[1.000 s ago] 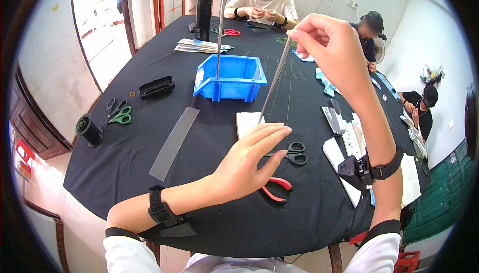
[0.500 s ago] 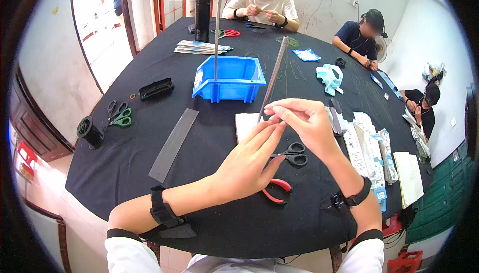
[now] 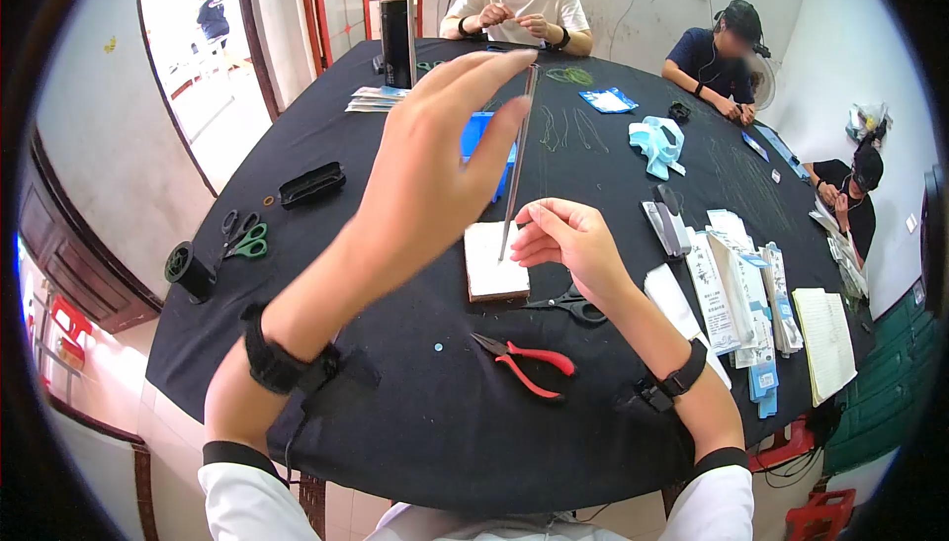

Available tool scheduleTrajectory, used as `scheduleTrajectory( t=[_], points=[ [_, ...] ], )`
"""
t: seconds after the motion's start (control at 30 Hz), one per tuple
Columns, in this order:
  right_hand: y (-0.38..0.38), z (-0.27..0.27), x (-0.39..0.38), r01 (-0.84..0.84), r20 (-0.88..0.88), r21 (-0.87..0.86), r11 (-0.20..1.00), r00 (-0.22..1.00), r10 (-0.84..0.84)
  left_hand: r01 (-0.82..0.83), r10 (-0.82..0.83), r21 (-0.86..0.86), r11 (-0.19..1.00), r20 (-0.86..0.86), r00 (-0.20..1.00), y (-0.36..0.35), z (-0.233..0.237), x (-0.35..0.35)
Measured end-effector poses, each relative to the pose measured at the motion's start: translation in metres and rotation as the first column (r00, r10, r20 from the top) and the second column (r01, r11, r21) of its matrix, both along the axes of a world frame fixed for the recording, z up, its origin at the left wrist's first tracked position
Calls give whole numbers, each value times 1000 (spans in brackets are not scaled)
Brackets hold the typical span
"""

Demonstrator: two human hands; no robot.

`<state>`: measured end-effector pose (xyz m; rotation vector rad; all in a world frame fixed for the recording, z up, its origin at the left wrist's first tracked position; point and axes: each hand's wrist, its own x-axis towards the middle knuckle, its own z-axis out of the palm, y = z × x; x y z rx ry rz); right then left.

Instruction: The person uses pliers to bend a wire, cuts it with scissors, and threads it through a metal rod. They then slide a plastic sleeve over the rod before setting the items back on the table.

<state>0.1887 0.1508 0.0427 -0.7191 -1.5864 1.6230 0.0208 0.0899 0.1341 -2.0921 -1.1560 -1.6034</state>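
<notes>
Left hand [image 3: 435, 161] has risen from the white block [image 3: 489, 279] to the top of the thin rod [image 3: 516, 166], its grip spread-fingered, hold unclear; right hand [image 3: 565, 240] stays curled shut beside the rod's foot on the block, so the tilted rod looks steadied at both ends.

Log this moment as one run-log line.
left hand: raised, fingers at rod top | right hand: curled beside rod base | rod: standing tilted on white block
</notes>
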Motion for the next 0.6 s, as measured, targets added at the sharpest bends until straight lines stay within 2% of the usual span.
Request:
scheduleTrajectory(
  t=[0.17,0.27,0.37,0.4,0.5,0.6],
  points=[
    [2,-9,-3,-1,-54,18,1000,999,2,98,-92,-164,982,43,995,23,20,-2],
    [1,-14,-3,-4,-77,21,1000,997,6,136,-117,-186,973,109,987,33,22,0],
    [0,-18,-6,-17,-84,46,999,996,21,53,-42,-182,982,67,997,32,23,2],
    [0,-19,-7,-24,-88,55,998,996,29,36,-16,-194,980,108,994,26,24,4],
    [-1,-22,-12,-42,-104,69,997,993,49,-123,139,-246,962,52,989,7,20,-9],
    [1,-21,-13,-51,-69,68,996,996,56,-90,122,-560,824,19,992,-4,6,-33]
  ],
)
